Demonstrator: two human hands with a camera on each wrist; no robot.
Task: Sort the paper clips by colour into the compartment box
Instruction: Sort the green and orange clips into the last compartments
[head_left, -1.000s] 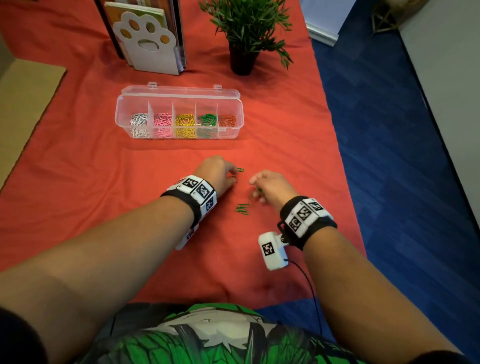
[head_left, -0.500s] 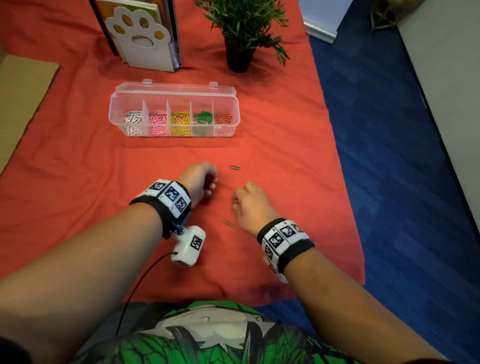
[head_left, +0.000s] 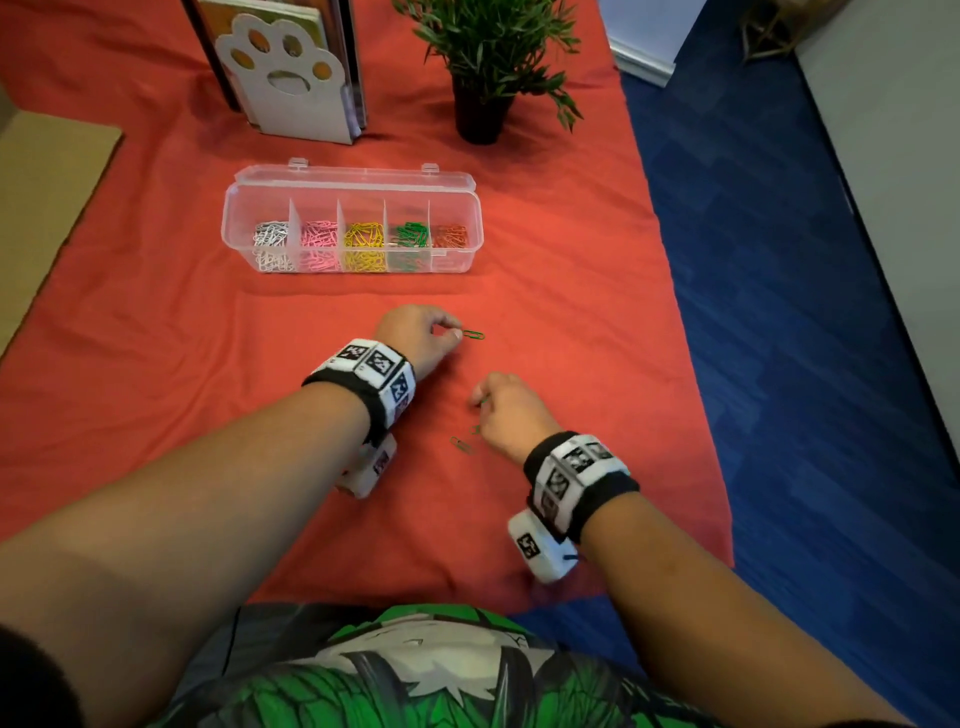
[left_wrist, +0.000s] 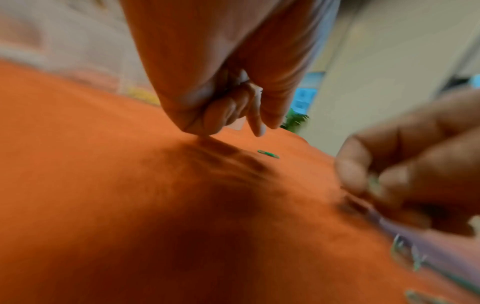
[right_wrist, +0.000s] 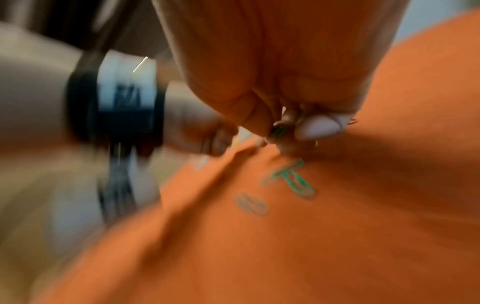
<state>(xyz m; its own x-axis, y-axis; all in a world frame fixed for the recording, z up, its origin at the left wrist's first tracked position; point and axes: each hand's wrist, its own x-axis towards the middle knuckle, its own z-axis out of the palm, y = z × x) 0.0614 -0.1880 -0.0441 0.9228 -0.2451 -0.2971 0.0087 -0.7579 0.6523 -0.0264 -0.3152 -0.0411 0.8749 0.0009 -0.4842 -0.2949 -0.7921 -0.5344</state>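
The clear compartment box (head_left: 470, 208) stands open on the red cloth, with white, pink, yellow, green and orange clips in separate compartments. My left hand (head_left: 451, 332) has its fingers curled, and its fingertips sit just left of a lone green paper clip (head_left: 474, 335). In the left wrist view that clip (left_wrist: 268, 154) lies on the cloth apart from the left hand (left_wrist: 259, 125), which holds nothing I can see. My right hand (head_left: 480, 402) pinches a green clip (right_wrist: 279, 129) between thumb and fingers. Loose green clips (head_left: 461, 444) (right_wrist: 293, 179) lie beside it.
A white paw-shaped bookend (head_left: 291, 78) with books and a potted plant (head_left: 488, 62) stand behind the box. The red cloth (head_left: 156, 364) ends at the table's right edge above blue carpet (head_left: 805, 364). A tan board (head_left: 47, 197) lies at the left.
My left hand drew back, then came forward again to the lone green clip. My right hand shifted slightly nearer to me and stays by the loose clips.
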